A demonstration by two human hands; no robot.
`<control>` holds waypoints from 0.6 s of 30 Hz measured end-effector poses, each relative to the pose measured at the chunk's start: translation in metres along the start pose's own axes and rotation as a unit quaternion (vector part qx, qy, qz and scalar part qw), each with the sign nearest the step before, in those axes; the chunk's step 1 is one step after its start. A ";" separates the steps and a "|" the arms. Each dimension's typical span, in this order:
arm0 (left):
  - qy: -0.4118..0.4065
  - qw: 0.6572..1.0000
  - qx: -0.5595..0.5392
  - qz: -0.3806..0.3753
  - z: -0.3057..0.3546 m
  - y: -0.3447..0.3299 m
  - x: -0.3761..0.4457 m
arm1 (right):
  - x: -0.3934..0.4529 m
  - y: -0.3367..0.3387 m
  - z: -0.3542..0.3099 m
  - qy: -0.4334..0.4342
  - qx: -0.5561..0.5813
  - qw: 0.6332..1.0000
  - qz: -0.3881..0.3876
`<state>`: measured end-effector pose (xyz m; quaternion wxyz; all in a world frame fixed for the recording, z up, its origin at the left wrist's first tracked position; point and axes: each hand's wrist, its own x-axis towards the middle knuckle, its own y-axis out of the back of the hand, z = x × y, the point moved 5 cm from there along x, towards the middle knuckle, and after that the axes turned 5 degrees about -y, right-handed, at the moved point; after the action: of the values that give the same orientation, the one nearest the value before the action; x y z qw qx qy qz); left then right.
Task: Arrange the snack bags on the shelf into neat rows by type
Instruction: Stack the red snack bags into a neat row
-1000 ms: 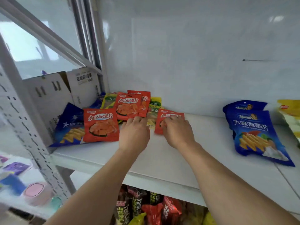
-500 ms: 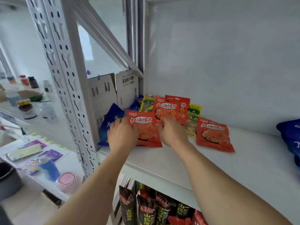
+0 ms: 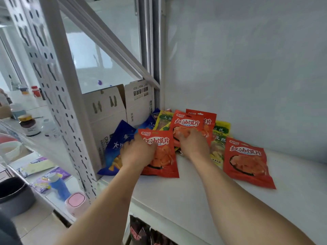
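Observation:
Several snack bags lie in the left corner of the white shelf (image 3: 203,206). My left hand (image 3: 137,152) rests on the left edge of a front red bag (image 3: 164,160), fingers curled over it. My right hand (image 3: 192,144) presses on a second red bag (image 3: 187,122) behind it, which overlaps a third red bag (image 3: 209,121). Another red bag (image 3: 246,161) lies alone to the right. Yellow-green bags (image 3: 218,144) lie partly hidden beneath the red ones. A blue bag (image 3: 116,144) leans at the far left.
A white cardboard box (image 3: 113,110) stands behind the shelf's perforated upright (image 3: 67,103). The white back wall (image 3: 247,68) closes the shelf. Dark snack bags (image 3: 141,230) hang on the shelf below. A table at the left holds jars, a pot and a pink case.
Both hands have moved left, off the right-hand red bag, which now lies alone, and onto the two red bags nearer the corner. The view has swung left.

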<state>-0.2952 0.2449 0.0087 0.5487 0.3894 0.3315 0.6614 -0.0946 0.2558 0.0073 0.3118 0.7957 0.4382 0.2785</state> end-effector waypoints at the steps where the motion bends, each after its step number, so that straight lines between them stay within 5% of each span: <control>1: -0.002 1.000 0.001 -0.001 0.003 -0.004 0.002 | 0.006 0.001 0.004 -0.014 -0.010 1.000 0.003; 18: -0.054 0.998 -0.012 0.019 0.022 -0.021 0.019 | 0.045 -0.005 0.014 -0.111 -0.058 0.992 0.033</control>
<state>-0.2675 0.2680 0.0036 0.5578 0.4246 0.2857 0.6535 -0.0664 0.2931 0.0024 0.3951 0.8160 0.3576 0.2238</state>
